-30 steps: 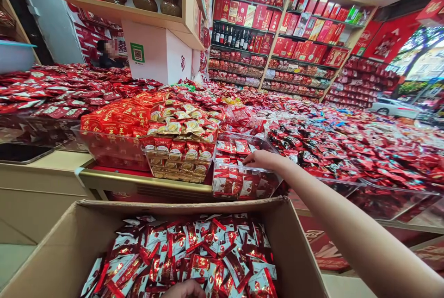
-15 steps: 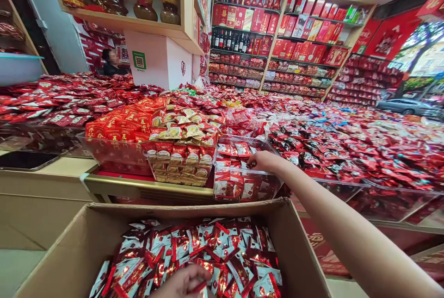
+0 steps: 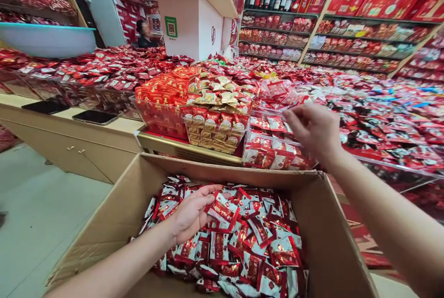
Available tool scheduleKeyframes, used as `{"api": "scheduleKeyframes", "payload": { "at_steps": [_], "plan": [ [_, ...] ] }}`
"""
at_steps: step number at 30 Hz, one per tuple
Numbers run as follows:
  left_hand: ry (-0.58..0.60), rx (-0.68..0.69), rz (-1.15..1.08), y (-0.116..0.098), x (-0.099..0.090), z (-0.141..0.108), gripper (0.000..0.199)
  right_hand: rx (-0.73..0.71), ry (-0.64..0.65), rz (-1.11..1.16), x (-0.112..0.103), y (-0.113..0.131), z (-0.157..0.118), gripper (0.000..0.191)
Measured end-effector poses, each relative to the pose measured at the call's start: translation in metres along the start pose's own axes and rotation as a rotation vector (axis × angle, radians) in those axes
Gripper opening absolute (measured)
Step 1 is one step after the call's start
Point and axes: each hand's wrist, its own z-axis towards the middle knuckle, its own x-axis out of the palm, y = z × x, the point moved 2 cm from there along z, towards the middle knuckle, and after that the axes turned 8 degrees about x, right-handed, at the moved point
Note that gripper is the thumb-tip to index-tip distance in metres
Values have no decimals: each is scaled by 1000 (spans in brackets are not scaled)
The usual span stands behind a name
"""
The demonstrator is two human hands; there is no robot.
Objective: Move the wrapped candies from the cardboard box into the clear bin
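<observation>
My left hand (image 3: 192, 212) is closed on a small red-and-white candy packet (image 3: 224, 211), held by its end between thumb and fingers. It is inside a cardboard box (image 3: 328, 233), just above a heap of similar packets (image 3: 249, 268). My right hand (image 3: 317, 133) is raised over the right side of a clear plastic bin (image 3: 274, 155) on the counter, where more red-and-white packets lie in neat rows. Its fingers are curled in with the thumb against them; whether anything is between them is hidden.
Next to the clear bin stand a bin of gold-and-red durian packets (image 3: 217, 133) and one of bright red packets (image 3: 161, 113). Loose sweets (image 3: 391, 131) cover the counter to the right. Two dark tablets (image 3: 95, 116) lie at left, below a pale blue basin (image 3: 46, 41). A person (image 3: 147, 34) is behind.
The view has shifted right and down. My right hand has lifted out of the clear bin. My left hand has come up from the heap, showing the packet in it.
</observation>
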Motion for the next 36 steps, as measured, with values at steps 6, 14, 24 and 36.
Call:
{"api": "scheduleKeyframes", "payload": {
  "at_steps": [6, 14, 24, 36],
  "plan": [
    [86, 25, 34, -4, 2, -6, 27, -69, 846, 274, 38, 67, -86, 31],
    [98, 56, -52, -14, 8, -12, 30, 11, 959, 429, 51, 65, -97, 33],
    [244, -79, -157, -15, 10, -10, 35, -272, 698, 361, 44, 68, -101, 15],
    [38, 291, 282, -17, 27, -11, 49, 242, 839, 606, 47, 58, -103, 19]
  ]
}}
